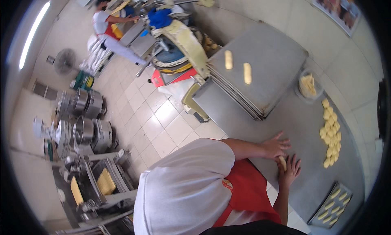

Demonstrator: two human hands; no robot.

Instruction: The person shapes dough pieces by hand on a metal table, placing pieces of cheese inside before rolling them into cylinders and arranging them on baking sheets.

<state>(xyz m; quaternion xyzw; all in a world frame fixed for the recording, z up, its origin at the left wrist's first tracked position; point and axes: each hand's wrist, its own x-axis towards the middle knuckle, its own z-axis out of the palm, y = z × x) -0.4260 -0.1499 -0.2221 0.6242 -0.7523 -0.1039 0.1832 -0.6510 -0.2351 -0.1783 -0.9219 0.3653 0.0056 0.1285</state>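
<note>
My left hand (276, 146) lies on the steel table (313, 153) with its fingers spread. Beside it, my right hand (289, 170) is also flat, its fingers stretched apart. A short pale piece of dough (282, 163) sits between the two hands, touching the right one near its thumb; part of it is hidden. Several yellowish dough lumps (330, 133) are heaped beyond my hands. Two long dough rolls (247, 73) rest apart on the top sheet of a stack of metal trays (269, 51).
A clear tub (308, 87) of pale strips stands by the wall. A dark tray (332, 204) holds several small dough rolls. A large machine (175, 47) adjoins the table; beyond it a co-worker (108, 27) in a red apron stands. Mixers (85, 129) line the other side.
</note>
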